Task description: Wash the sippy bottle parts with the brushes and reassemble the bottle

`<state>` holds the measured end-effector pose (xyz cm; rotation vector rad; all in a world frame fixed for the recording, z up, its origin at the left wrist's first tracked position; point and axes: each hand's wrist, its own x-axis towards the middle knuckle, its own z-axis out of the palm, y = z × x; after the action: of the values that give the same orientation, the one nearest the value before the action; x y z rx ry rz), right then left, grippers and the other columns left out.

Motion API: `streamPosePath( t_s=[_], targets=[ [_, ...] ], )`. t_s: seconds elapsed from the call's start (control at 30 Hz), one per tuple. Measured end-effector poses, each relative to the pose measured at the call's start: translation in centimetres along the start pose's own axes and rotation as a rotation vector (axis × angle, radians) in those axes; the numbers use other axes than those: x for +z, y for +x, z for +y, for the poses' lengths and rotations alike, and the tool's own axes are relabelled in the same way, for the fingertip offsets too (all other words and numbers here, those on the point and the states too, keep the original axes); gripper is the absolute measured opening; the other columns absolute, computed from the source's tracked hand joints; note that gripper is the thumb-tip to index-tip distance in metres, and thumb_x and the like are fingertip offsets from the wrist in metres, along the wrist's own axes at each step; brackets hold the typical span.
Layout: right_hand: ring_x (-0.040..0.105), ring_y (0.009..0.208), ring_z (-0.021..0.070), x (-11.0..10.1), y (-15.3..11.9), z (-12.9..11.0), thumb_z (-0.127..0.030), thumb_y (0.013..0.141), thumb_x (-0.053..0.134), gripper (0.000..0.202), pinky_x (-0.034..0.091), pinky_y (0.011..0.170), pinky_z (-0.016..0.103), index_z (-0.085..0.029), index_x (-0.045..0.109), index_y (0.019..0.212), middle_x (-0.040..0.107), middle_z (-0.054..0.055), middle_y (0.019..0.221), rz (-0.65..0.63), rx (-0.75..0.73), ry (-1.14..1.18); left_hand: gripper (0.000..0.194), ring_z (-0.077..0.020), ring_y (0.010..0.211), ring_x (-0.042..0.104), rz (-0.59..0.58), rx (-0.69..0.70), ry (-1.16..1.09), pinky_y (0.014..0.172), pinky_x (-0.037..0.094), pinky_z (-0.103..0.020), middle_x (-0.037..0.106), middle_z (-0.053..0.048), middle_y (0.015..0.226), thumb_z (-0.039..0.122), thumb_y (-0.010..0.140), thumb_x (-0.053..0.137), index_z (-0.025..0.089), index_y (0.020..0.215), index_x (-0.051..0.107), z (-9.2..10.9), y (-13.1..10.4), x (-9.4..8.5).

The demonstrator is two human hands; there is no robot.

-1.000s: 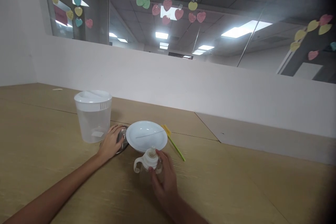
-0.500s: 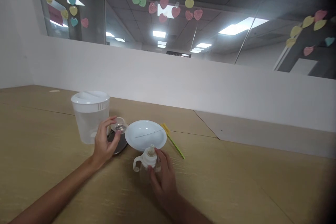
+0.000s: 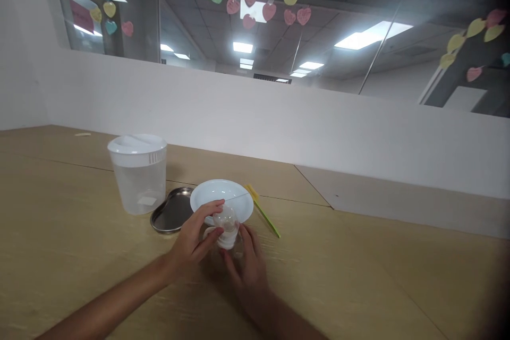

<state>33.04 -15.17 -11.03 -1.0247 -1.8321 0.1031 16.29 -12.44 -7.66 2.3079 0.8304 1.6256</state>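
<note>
My left hand (image 3: 195, 236) pinches a clear dome-shaped bottle cap (image 3: 225, 217) between thumb and fingers. The cap sits over the top of a baby bottle (image 3: 227, 242) with a white collar, so the teat is covered. My right hand (image 3: 249, 263) wraps round the bottle from the right, and the bottle's lower body is mostly hidden by the hands. Just behind them a white bowl (image 3: 207, 194) rests on the table, with a thin straight rod (image 3: 235, 198) in or across it. To its right lies a brush (image 3: 266, 218) with a green handle and yellow bristles.
A kidney-shaped metal tray (image 3: 173, 212) lies left of the bowl. Behind it stands a translucent bucket (image 3: 137, 183) with a white lid. A flat pale piece (image 3: 83, 134) lies at the far left, and a white wall (image 3: 239, 111) bounds the table at the back.
My left hand has moved right with the clear cap, from above the metal tray onto the bottle's top. My right hand keeps its hold on the bottle. The tray is now fully uncovered.
</note>
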Motion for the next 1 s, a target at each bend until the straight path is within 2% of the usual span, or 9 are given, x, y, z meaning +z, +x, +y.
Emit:
streamPosePath(
  t_s=[0.13, 0.3, 0.4, 0.5, 0.63, 0.8, 1.0],
  targets=[
    [0.049, 0.111, 0.022, 0.3, 0.0, 0.1, -0.028, 0.083, 0.053, 0.045, 0.043, 0.093, 0.038, -0.023, 0.039, 0.126, 0.05, 0.009, 0.121, 0.01, 0.061, 0.045, 0.029, -0.0215, 0.119, 0.047, 0.001, 0.02, 0.022, 0.096, 0.042, -0.036, 0.05, -0.01, 0.128, 0.022, 0.087, 0.047, 0.021, 0.116, 0.045, 0.1, 0.1, 0.0],
    [0.058, 0.091, 0.021, 0.5, 0.0, 0.0, -0.032, 0.076, 0.063, 0.042, 0.049, 0.079, 0.036, -0.02, 0.046, 0.112, 0.059, 0.007, 0.103, 0.095, 0.186, 0.111, 0.03, -0.0221, 0.121, 0.046, 0.003, 0.037, 0.032, 0.098, 0.041, -0.038, 0.049, -0.011, 0.129, 0.022, 0.087, 0.048, 0.021, 0.117, 0.047, 0.1, -0.5, 0.4],
    [0.059, 0.089, 0.0206, 0.6, 0.1, 0.0, -0.032, 0.074, 0.064, 0.042, 0.049, 0.077, 0.036, -0.019, 0.047, 0.11, 0.06, 0.008, 0.102, 0.103, 0.192, 0.121, 0.031, -0.0229, 0.122, 0.044, -0.002, 0.032, 0.022, 0.099, 0.04, -0.04, 0.048, -0.011, 0.131, 0.022, 0.087, 0.047, 0.02, 0.118, 0.048, -0.1, -0.8, 0.6],
    [0.058, 0.092, 0.0208, 0.6, 0.1, 0.1, -0.032, 0.075, 0.064, 0.045, 0.049, 0.079, 0.036, -0.02, 0.045, 0.114, 0.059, 0.008, 0.106, 0.097, 0.183, 0.126, 0.039, -0.0234, 0.122, 0.045, -0.031, -0.044, -0.012, 0.1, 0.038, -0.039, 0.047, -0.011, 0.133, 0.024, 0.087, 0.049, 0.021, 0.125, 0.044, -0.3, -1.1, 0.9],
    [0.057, 0.099, 0.0219, 0.6, 0.1, 0.4, -0.032, 0.076, 0.062, 0.05, 0.048, 0.082, 0.036, -0.022, 0.044, 0.122, 0.057, 0.009, 0.113, 0.073, 0.138, 0.118, 0.061, -0.0223, 0.126, 0.04, -0.073, -0.183, -0.125, 0.103, 0.035, -0.038, 0.036, -0.012, 0.141, 0.026, 0.087, 0.048, 0.024, 0.141, 0.019, 0.0, -1.4, 1.4],
    [0.058, 0.096, 0.0215, 0.6, 0.1, 0.2, -0.031, 0.074, 0.065, 0.049, 0.049, 0.082, 0.036, -0.022, 0.048, 0.119, 0.059, 0.007, 0.111, 0.108, 0.179, 0.147, 0.054, -0.0216, 0.126, 0.04, -0.122, -0.272, -0.17, 0.103, 0.035, -0.036, 0.041, -0.008, 0.139, 0.028, 0.087, 0.049, 0.023, 0.138, 0.029, 0.1, -1.6, 1.4],
    [0.06, 0.097, 0.0201, -0.1, 0.5, -0.8, -0.029, 0.078, 0.061, 0.037, 0.049, 0.083, 0.033, -0.021, 0.054, 0.114, 0.062, 0.008, 0.108, 0.104, 0.24, 0.348, 0.057, -0.0229, 0.124, 0.043, -0.145, -0.266, -0.15, 0.102, 0.037, -0.037, 0.044, -0.009, 0.136, 0.029, 0.087, 0.048, 0.021, 0.14, 0.028, -0.4, -1.7, 1.1]
  ],
)
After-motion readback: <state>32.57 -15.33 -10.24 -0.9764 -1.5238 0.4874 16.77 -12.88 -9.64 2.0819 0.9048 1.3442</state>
